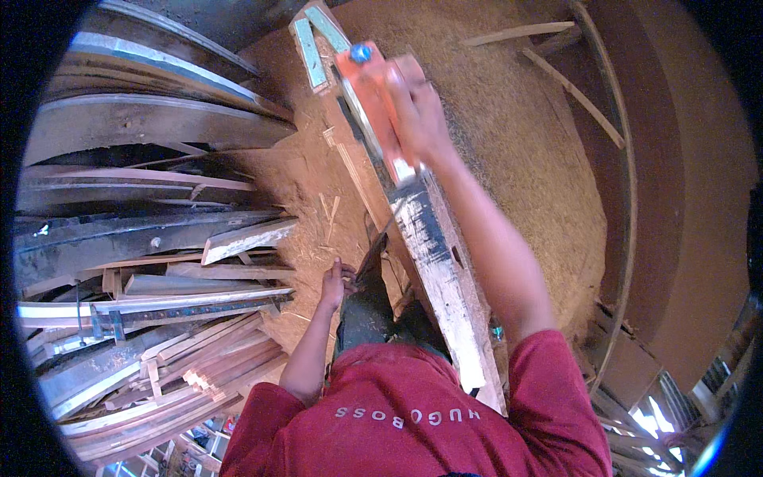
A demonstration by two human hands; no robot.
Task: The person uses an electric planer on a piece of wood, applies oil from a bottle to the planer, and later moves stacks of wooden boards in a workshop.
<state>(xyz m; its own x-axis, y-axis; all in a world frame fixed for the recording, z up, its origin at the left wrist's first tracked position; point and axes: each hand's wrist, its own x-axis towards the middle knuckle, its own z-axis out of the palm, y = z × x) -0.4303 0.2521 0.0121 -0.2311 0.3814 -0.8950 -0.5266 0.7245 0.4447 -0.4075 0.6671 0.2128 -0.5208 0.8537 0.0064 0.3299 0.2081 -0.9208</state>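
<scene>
Though beneath right hand (416,111), planer (368,89) visible.

In the right hand's (415,111) grip is one orange power planer (369,94) with one blue knob (361,52); under it runs one white-streaked beam (433,266), and just beyond it are two pale green strips (309,52). Right of the grip lie at least two loose wooden slats (573,97), left of it boards (151,127) too many to count.

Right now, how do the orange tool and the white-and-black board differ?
The orange tool is compact; the white-and-black board is long. The tool is orange with a blue knob; the board is patchy white and black. The tool looks motion-blurred; the board looks sharper. Shared: both slant alike.
</scene>
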